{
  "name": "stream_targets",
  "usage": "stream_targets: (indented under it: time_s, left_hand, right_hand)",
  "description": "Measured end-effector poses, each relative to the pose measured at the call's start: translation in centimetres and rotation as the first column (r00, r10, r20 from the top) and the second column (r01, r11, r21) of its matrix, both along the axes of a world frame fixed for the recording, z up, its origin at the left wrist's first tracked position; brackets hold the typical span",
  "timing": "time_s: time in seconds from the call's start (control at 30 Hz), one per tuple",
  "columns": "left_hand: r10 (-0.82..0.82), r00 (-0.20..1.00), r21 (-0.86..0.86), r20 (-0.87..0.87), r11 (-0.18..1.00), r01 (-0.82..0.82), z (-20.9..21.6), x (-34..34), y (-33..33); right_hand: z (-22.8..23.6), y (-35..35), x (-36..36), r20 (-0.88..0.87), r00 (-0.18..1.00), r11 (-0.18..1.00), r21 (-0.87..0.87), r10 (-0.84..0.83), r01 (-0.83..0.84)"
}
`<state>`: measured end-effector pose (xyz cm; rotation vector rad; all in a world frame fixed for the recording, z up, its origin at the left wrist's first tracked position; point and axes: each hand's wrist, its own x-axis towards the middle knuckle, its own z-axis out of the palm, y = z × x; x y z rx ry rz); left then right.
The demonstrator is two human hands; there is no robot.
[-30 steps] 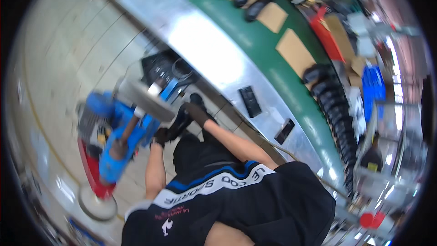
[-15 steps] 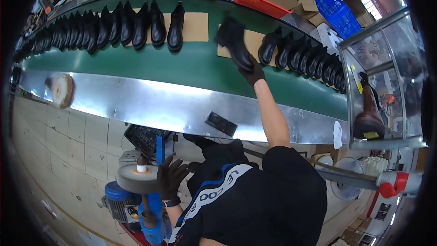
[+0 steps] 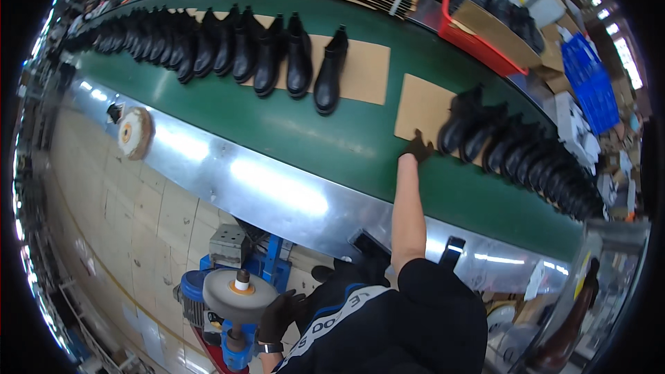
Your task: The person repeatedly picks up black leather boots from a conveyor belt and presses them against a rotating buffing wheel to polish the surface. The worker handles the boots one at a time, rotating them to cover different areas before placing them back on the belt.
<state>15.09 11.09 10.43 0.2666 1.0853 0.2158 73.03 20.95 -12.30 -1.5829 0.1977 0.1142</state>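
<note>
My right hand [image 3: 416,147], in a dark glove, reaches over the green conveyor belt [image 3: 291,131] with its fingers apart and nothing in them. It is at the front edge of a cardboard sheet [image 3: 420,105], just left of a black ankle boot [image 3: 458,121]. That boot stands upright at the left end of the right-hand row. My left hand [image 3: 281,316], also gloved, hangs low with loosely extended fingers, holding nothing visible. Close to its left is a grey buffing wheel [image 3: 239,296] on a blue machine.
Another row of black boots [image 3: 330,73] runs along the belt's left side. A pale round brush wheel [image 3: 135,133] and two dark flat objects [image 3: 452,253] lie along the metal ledge [image 3: 277,190]. A red crate [image 3: 478,48] is behind; a glass-sided cabinet [image 3: 609,291] is at right.
My right hand has let go of the black boot, which now stands at the left end of the right-hand row. The view has turned; my left hand stays beside the wheel.
</note>
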Motion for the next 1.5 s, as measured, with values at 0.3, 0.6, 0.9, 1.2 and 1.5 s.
stream_targets:
  time_s: [0.3, 0.6, 0.9, 1.2, 1.5]
  left_hand:
    - [0.104, 0.994, 0.052, -0.028, 0.993, -0.102, 1.1, 3.1, 1.4]
    - [0.141, 0.985, 0.461, 0.097, 0.871, -0.17, -2.9, 8.6, 5.6]
    - [0.261, 0.583, 0.041, 0.77, 0.89, -0.453, 2.9, 6.2, 5.5]
    - [0.025, 0.992, 0.946, 0.123, 0.298, -0.125, -5.0, -4.9, -2.7]
    - [0.275, 0.523, 0.517, -0.807, -0.102, 0.85, -11.7, -10.3, -12.8]
  right_hand:
    - [4.8, 26.5, -2.9, -0.272, 0.804, 0.576, -0.581, 0.529, -0.576]
    - [13.0, 12.4, -16.1, 0.238, 0.656, 0.636, 0.162, 0.717, -0.754]
    - [31.9, -8.2, -27.4, 0.357, -0.085, 0.066, -0.391, 0.93, -0.918]
    - [42.7, -4.5, -37.1, -0.176, -0.984, -0.88, -0.469, 0.01, 0.076]
    - [29.1, -17.7, -41.6, -0.448, -0.722, -0.849, -0.234, 0.527, -0.474]
